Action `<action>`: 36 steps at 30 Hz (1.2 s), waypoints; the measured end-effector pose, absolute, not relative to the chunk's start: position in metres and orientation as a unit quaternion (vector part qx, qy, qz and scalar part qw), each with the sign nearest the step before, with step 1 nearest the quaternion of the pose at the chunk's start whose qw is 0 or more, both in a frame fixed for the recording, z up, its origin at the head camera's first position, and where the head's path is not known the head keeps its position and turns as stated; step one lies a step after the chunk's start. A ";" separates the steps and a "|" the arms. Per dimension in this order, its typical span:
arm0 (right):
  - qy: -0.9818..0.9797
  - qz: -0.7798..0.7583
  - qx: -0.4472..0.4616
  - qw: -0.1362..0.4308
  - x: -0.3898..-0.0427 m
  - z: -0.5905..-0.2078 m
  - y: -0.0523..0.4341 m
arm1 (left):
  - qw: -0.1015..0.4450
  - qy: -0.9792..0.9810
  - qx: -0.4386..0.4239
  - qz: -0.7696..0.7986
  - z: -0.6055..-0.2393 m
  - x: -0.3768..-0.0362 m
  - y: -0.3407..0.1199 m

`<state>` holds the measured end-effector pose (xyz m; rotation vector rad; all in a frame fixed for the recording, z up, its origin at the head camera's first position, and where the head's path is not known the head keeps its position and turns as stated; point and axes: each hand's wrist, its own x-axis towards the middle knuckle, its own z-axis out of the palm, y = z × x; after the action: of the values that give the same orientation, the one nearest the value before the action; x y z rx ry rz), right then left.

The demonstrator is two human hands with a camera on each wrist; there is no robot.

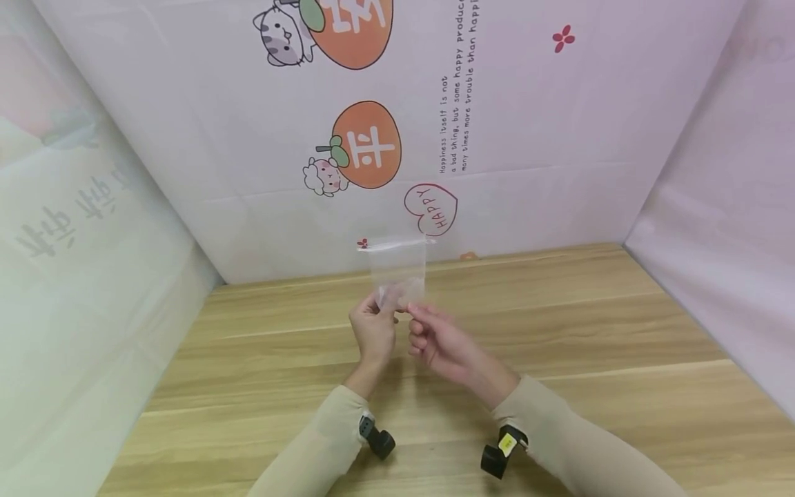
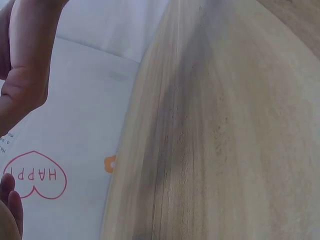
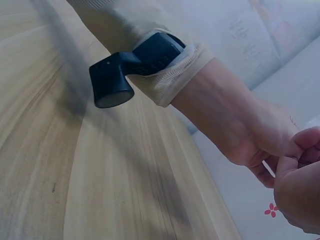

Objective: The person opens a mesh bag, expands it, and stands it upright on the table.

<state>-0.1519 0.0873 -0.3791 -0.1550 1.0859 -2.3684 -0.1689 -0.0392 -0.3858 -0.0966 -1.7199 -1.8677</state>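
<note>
A clear plastic bag (image 1: 399, 266) hangs upright between both hands in the head view, its wider strip at the top and a crumpled part low down. My left hand (image 1: 375, 333) pinches its lower left corner with thumb and fingers. At the lower right edge, my right hand (image 1: 448, 347) grips it between thumb and forefinger, the other fingers curled in. In the left wrist view the left hand (image 2: 30, 60) fills the upper left corner, and the bag is out of sight. The right wrist view has the right hand (image 3: 302, 197) overlapping the left fingers.
Below the hands lies a wood-grain table (image 1: 267, 366). Behind it stands a white printed cloth wall (image 1: 522, 186), with a cloth side at left (image 1: 93, 276) and another at right (image 1: 720, 207). Black wrist cameras sit on the left sleeve (image 1: 310, 445) and right sleeve (image 1: 577, 442).
</note>
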 end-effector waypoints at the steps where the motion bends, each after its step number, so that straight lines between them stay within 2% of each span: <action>1: 0.403 -0.874 -0.060 0.264 -0.151 -0.379 0.087 | 0.299 -0.646 -0.036 -0.701 -0.385 -0.169 -0.039; 9: 0.439 -0.857 -0.080 0.258 -0.149 -0.381 0.091 | 0.282 -0.645 -0.047 -0.708 -0.401 -0.182 -0.044; 13: 0.522 -0.821 -0.066 0.221 -0.154 -0.382 0.101 | 0.271 -0.645 -0.055 -0.712 -0.406 -0.184 -0.047; 15: 0.566 -0.805 -0.058 0.167 -0.161 -0.380 0.110 | 0.267 -0.645 -0.063 -0.713 -0.406 -0.183 -0.049; 18: 0.646 -0.759 -0.083 0.024 -0.174 -0.371 0.125 | 0.266 -0.649 -0.077 -0.709 -0.406 -0.180 -0.052; 22: 0.752 -0.607 -0.194 -0.168 -0.191 -0.341 0.140 | 0.259 -0.659 -0.091 -0.700 -0.405 -0.177 -0.053; 25: 0.788 -0.483 -0.297 -0.240 -0.198 -0.316 0.142 | 0.255 -0.668 -0.098 -0.693 -0.403 -0.173 -0.052; 29: 0.805 -0.394 -0.373 -0.239 -0.202 -0.295 0.136 | 0.253 -0.673 -0.110 -0.687 -0.404 -0.173 -0.051; 36: 0.823 -0.378 -0.399 -0.144 -0.205 -0.287 0.134 | 0.244 -0.678 -0.120 -0.683 -0.410 -0.174 -0.052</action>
<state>-0.2045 0.1339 -0.2874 -1.3811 2.8536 -1.3087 -0.1739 -0.0520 -0.4099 -0.3277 -1.8515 -1.8661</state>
